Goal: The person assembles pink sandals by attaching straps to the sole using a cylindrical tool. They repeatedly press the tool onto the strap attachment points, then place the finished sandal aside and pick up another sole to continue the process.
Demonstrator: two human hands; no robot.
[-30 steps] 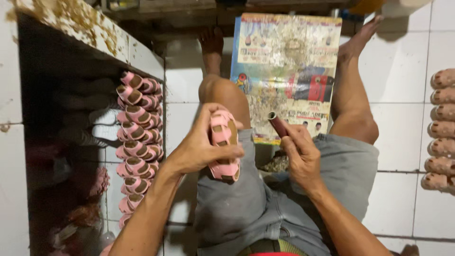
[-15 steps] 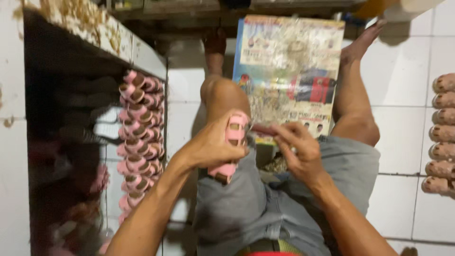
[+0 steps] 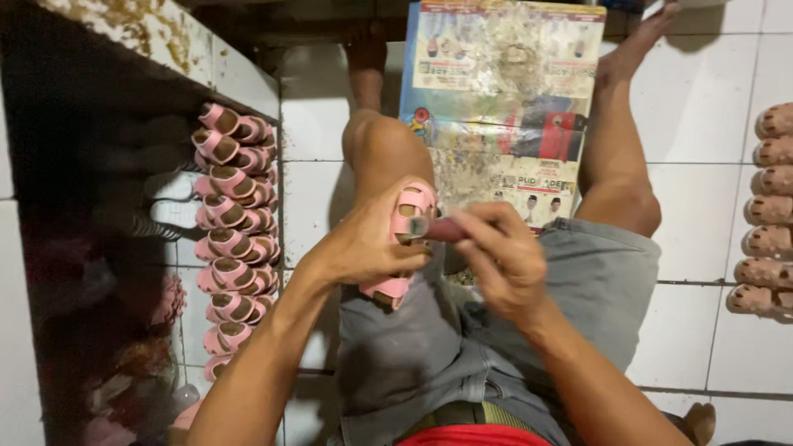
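Note:
My left hand (image 3: pixel 363 248) grips a small pink sandal (image 3: pixel 405 239) over my left knee, its strap side turned up. My right hand (image 3: pixel 504 256) holds a short dark-red brush (image 3: pixel 442 230) by its handle, with the brush tip touching the sandal's strap area. Both hands meet above my lap, and I sit on the tiled floor in grey shorts with bare legs stretched forward.
A stack of pink sandals with brown insoles (image 3: pixel 235 239) lies in rows on the floor at the left, beside a dark shelf (image 3: pixel 91 206). A glue-stained printed cardboard sheet (image 3: pixel 504 99) lies between my legs. More tan sandals (image 3: pixel 764 223) line the right edge.
The sandal has tilted and come lower toward my knee. My right hand has brought the brush from beside the sandal onto it.

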